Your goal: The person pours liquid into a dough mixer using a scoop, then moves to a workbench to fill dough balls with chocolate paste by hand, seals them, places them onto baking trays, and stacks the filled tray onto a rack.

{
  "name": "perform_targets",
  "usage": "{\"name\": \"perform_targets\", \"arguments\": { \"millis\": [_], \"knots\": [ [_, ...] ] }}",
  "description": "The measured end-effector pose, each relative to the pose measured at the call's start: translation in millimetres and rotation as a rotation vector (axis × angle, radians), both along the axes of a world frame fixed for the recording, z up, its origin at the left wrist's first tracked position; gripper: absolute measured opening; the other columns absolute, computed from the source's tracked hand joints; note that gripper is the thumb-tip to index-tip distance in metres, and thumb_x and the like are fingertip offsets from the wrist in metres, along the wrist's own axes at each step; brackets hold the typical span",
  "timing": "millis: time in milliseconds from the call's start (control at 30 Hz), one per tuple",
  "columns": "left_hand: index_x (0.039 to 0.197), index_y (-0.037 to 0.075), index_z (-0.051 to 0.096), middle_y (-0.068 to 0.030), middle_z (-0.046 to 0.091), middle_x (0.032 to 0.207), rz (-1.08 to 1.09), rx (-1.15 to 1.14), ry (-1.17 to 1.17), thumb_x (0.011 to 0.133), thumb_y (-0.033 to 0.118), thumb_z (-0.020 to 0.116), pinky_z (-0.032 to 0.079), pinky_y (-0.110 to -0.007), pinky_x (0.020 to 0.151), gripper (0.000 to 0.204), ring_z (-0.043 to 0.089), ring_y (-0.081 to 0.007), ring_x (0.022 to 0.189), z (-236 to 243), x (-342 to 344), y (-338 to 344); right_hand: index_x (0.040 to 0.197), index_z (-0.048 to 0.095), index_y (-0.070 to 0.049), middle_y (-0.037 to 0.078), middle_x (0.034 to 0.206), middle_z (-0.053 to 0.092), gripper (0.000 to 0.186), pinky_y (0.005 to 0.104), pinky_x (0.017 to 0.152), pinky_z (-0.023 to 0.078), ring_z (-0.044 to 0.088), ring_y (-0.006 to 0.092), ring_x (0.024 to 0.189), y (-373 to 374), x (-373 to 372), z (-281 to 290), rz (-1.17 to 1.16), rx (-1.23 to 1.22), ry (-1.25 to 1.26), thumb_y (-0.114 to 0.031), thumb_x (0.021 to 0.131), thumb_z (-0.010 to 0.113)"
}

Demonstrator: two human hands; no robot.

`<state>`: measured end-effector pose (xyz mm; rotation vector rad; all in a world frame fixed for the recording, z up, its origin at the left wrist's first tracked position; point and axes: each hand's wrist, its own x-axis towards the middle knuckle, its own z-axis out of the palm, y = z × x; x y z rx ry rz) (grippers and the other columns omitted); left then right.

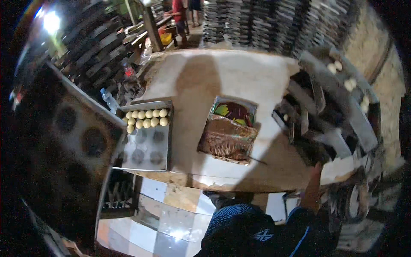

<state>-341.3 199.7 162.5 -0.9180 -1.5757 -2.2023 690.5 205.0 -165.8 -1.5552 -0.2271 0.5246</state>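
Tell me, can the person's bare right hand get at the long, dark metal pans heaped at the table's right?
Probably yes: the right hand is close by the near end of the metal pans, with nothing visible between, though actual contact is unclear.

Right hand near metal pans; pale balls in far rows of grey tray.

Dim; lamp glare upper left; edges bent.
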Motion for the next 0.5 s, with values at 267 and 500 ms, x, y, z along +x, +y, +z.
{"name": "perform_targets", "arguments": {
  "millis": [267,500],
  "knots": [
    [0.108,0.000,0.056,-0.0179,0.061,0.104,-0.202,0.073,-0.153,0.077,0.022,0.062,0.051,-0.039,0.081,0.039,0.061,-0.0268,0.088,-42,113,12,0.137,0.032,-0.003,0.015,0.137,0.034,0.062,0.0428,0.099,0.033,0.035,0.0277,0.124,18,8,-32,-0.128,-0.154,0.197,-0.033,0.087,0.054],
    [0.101,0.000,0.060,-0.0155,0.062,0.102,-0.363,0.152,-0.292,0.073,0.018,0.065,0.051,-0.037,0.080,0.034,0.060,-0.0236,0.088,-47,230,93,0.141,0.025,-0.004,0.017,0.145,0.024,0.066,0.0450,0.104,0.028,0.027,0.0299,0.131,91,3,-12,-0.093,-0.391,0.532,-0.031,0.087,0.052]
  ]
}}
